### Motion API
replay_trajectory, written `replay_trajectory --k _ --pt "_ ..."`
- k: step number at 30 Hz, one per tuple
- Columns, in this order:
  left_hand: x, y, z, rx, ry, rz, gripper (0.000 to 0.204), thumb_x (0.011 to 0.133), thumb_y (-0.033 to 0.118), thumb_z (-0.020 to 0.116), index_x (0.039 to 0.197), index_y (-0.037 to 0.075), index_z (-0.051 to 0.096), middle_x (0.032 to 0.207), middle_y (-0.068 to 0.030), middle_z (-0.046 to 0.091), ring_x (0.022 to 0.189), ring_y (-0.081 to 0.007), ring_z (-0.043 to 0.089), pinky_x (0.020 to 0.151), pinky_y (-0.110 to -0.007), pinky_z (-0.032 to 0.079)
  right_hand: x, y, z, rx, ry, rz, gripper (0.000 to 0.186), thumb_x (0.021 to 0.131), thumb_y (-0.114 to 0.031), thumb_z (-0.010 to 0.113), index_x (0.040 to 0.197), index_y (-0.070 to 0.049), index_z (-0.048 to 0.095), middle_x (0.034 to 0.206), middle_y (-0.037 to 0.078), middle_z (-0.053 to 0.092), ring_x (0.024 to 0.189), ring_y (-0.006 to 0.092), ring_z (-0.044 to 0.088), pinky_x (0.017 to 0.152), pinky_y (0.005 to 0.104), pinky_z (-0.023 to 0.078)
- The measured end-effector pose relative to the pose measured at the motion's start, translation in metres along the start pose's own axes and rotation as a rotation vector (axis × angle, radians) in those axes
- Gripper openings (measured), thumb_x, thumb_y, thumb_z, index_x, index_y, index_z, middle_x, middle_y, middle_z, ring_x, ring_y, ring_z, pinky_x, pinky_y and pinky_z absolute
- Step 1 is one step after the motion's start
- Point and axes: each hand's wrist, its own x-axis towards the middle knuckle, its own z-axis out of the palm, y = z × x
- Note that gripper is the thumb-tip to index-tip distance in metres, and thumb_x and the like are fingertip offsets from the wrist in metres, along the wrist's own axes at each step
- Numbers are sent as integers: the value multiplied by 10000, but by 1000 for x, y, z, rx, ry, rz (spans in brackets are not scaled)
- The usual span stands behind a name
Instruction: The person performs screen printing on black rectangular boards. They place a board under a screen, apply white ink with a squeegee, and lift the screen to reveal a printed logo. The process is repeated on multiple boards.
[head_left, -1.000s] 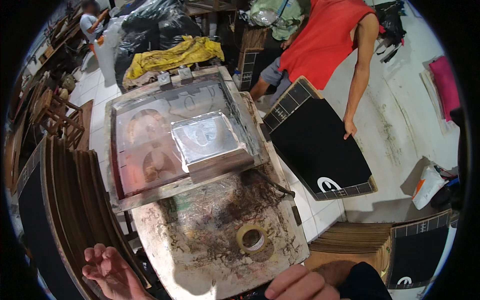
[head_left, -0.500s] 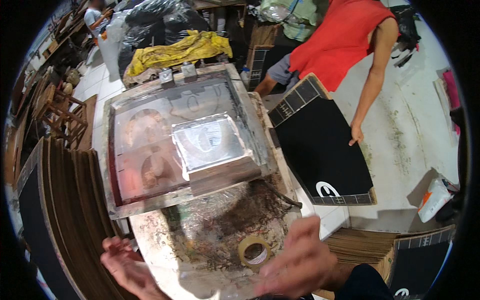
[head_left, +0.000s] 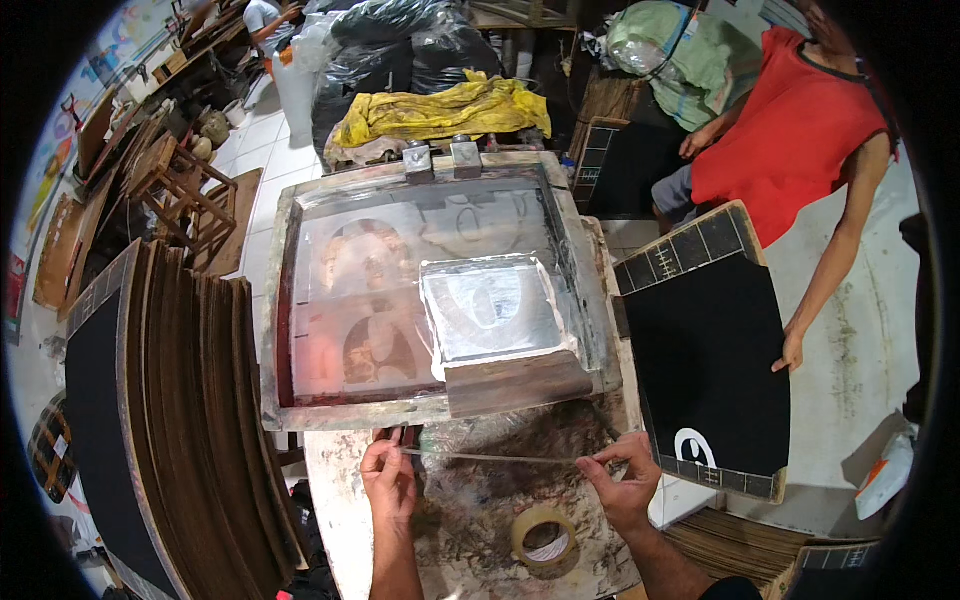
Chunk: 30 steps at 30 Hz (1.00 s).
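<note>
Stretched between my two hands is a thin strip of clear tape [head_left: 490,458]. My left hand [head_left: 388,485] pinches one end and my right hand [head_left: 624,485] the other. The strip hangs just in front of a framed printing screen [head_left: 440,408]. On the screen, a pale rectangle edged in white [head_left: 495,308] lies beside reddish round shapes, with a brown strip [head_left: 520,385] along its near side. A roll of clear tape [head_left: 543,538] rests on the stained worktable [head_left: 460,540], between my forearms.
Tall stacks of boards [head_left: 195,400] stand at left, more boards [head_left: 740,545] at lower right. A person in a red top [head_left: 790,140] holds a black panel [head_left: 715,360] with a white mark. Behind the screen are a yellow cloth [head_left: 440,115], black bags [head_left: 380,60] and another person [head_left: 268,25].
My hands have come up and inward from the lower part of the picture and now hold the tape strip taut. The whole view has shifted, so the screen appears further right.
</note>
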Motion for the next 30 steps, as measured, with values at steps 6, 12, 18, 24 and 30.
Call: replay_trajectory --k 6,12,18,24,30 --pt "11 11 -15 27 -205 0 110 939 94 764 1025 70 700 1456 -195 579 1385 -364 521 1223 -538 313 2 14 3 162 -64 100 234 778 -16 881 820 -68 656 797 35 627 778 185 547 755 346 438" --pt "16 18 -23 75 -228 -10 121 912 31 774 1021 45 724 1362 -207 652 1360 -358 550 1150 -477 383 -16 31 20 517 -64 356 179 884 -22 815 906 -46 639 856 -14 622 789 49 570 722 231 487" --pt "-1 73 6 62 -158 -262 112 914 37 760 1020 30 723 1471 -246 563 1301 -410 591 1015 -445 535 12 -36 -8 195 -183 -11 174 781 -5 861 828 -57 702 802 9 639 758 127 612 687 293 470" --pt "-43 144 38 112 -192 111 231 872 321 844 1073 271 740 1569 -139 499 1348 -284 533 1068 -443 494 50 -126 -46 424 -413 -477 262 710 -66 895 950 -136 817 791 -32 638 774 168 612 691 331 465" --pt "-30 109 19 129 44 -13 120 959 137 744 1060 83 705 1231 -92 626 1126 -244 602 970 -438 497 50 -98 -18 180 -336 -216 219 749 -84 906 917 -119 769 864 -2 647 779 171 575 724 321 464"
